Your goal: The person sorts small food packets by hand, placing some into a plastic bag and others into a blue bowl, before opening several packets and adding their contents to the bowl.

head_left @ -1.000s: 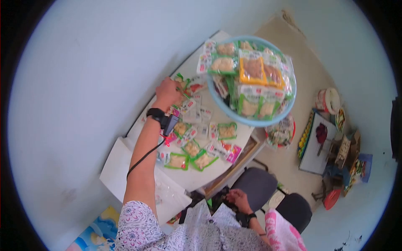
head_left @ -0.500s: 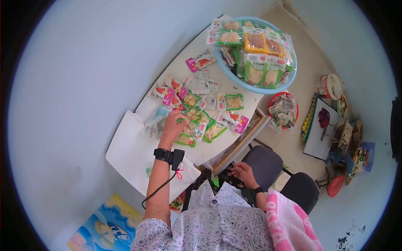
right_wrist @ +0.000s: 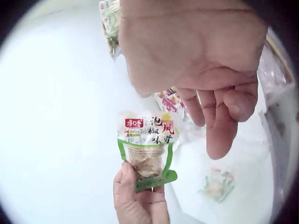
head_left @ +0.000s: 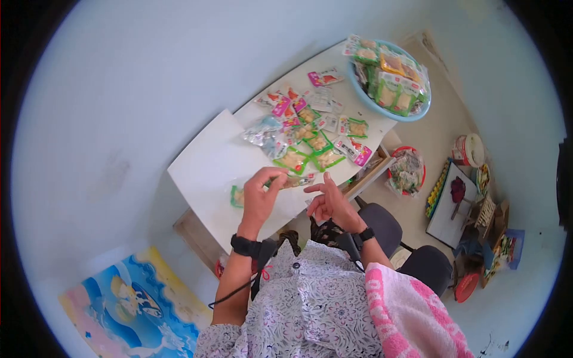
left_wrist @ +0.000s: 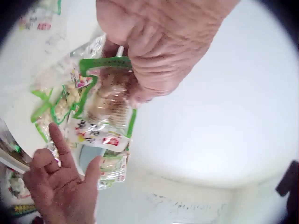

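Note:
My left hand (head_left: 262, 200) pinches a small clear snack packet (right_wrist: 148, 156) with green edges by its lower end, between thumb and fingers. Pale food and red and black lettering show through it. In the left wrist view the same packet (left_wrist: 110, 102) hangs below the palm. My right hand (head_left: 337, 206) is raised close to the packet's other side, palm up, fingers loosely spread and holding nothing. A single green-edged packet (head_left: 237, 196) lies on the white table left of my left hand. Beyond both hands are several loose packets (head_left: 318, 142), green-edged and pink-and-white.
A light blue basin (head_left: 422, 110) heaped with packets stands at the table's far right end. Crumpled clear plastic (head_left: 265, 131) lies left of the loose packets. An open drawer (head_left: 373, 173) juts out at the table's right edge. On the floor are a red tub (head_left: 421, 182) and dark chairs (head_left: 382, 225).
My left hand has come back from among the loose packets toward my body with one packet. My right hand has risen from my lap to beside it. The view has shifted.

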A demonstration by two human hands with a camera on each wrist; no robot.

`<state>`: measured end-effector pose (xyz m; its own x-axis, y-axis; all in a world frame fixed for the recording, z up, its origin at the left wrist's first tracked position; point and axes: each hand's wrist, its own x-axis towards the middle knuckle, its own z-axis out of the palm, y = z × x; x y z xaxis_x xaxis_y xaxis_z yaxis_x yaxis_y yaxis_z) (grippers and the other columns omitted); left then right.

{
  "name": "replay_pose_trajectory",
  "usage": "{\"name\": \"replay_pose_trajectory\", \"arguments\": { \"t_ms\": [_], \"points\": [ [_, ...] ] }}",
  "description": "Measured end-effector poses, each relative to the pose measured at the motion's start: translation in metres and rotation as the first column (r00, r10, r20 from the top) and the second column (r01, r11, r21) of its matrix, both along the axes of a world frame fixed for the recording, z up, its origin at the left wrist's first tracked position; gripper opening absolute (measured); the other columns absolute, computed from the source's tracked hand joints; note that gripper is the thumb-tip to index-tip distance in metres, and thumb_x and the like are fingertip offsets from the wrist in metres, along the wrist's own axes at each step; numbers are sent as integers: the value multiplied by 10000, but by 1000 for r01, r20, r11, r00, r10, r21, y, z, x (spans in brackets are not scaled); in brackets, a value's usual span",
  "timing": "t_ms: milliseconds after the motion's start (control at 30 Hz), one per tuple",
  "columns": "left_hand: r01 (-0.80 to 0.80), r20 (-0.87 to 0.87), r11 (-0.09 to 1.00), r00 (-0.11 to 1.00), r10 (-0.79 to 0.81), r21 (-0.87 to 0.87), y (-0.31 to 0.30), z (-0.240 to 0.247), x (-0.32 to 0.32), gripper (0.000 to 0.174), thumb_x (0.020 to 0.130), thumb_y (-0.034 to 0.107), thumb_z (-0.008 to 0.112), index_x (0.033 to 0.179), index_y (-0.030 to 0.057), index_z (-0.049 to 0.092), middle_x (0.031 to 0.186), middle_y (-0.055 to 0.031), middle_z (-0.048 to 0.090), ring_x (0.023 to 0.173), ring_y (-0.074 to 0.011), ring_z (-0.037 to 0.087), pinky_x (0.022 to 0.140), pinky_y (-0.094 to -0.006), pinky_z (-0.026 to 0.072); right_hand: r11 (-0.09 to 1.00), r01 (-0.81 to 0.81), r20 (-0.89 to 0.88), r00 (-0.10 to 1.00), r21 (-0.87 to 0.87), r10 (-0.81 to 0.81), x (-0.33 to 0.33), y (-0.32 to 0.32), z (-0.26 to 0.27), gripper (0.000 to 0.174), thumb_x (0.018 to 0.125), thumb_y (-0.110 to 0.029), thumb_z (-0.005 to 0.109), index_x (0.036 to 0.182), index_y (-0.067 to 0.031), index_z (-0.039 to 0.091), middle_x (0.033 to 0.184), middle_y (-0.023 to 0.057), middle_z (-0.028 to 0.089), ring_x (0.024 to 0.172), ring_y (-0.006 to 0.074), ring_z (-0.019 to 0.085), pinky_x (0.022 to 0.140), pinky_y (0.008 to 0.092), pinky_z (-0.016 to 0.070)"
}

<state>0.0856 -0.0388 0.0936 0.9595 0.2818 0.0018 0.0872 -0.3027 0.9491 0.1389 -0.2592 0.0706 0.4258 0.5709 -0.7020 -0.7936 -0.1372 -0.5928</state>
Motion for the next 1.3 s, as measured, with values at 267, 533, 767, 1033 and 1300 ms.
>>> {"name": "replay_pose_trajectory", "arguments": {
  "t_ms": [267, 533, 767, 1033, 1300],
  "points": [
    [182, 292, 846, 885, -363, 501, 24, 17, -109, 177, 780, 39, 691, 953, 73, 706, 1094, -36, 707, 1110, -249, 637, 910, -368, 532, 973, 23, -72, 997, 231, -7, -72, 35, 5, 424, 1023, -349, 509, 1318, -45, 508, 1082, 100, 676, 823, 156, 674, 699, 283, 566],
    [128, 121, 921, 975, -183, 368, 29, -8, -161, 351, 795, 88, 699, 1144, 78, 655, 1184, -85, 647, 1088, -298, 615, 919, -395, 519, 953, 285, 195, 934, 106, -301, -94, -3, -34, 272, 948, -96, 639, 1210, -39, 590, 1077, 26, 655, 923, 121, 647, 786, 297, 574],
    [34, -135, 962, 991, 3, 270, 24, -39, -150, 258, 841, 153, 717, 1064, 41, 650, 1033, -119, 669, 942, -268, 660, 792, -375, 544, 884, 465, 421, 793, 52, -442, -59, -40, -56, 187, 925, -97, 657, 1107, -65, 624, 924, -32, 642, 798, 75, 620, 725, 259, 540],
    [8, -288, 978, 956, 53, 208, -9, -60, -95, 339, 817, 297, 773, 974, 41, 614, 844, -89, 662, 759, -241, 655, 674, -366, 523, 973, 209, 399, 887, 98, -231, -30, -7, -96, 202, 898, -107, 671, 1094, -75, 633, 895, -36, 628, 757, 73, 602, 681, 239, 517],
    [12, -339, 913, 931, 139, 407, -23, -49, -75, 416, 789, 371, 787, 869, 68, 513, 703, -77, 598, 650, -266, 606, 583, -409, 460, 987, 66, 253, 962, 149, -102, -23, 12, -70, 200, 927, -98, 662, 1122, -79, 623, 942, -29, 672, 792, 61, 636, 643, 218, 490]
  ]
}}
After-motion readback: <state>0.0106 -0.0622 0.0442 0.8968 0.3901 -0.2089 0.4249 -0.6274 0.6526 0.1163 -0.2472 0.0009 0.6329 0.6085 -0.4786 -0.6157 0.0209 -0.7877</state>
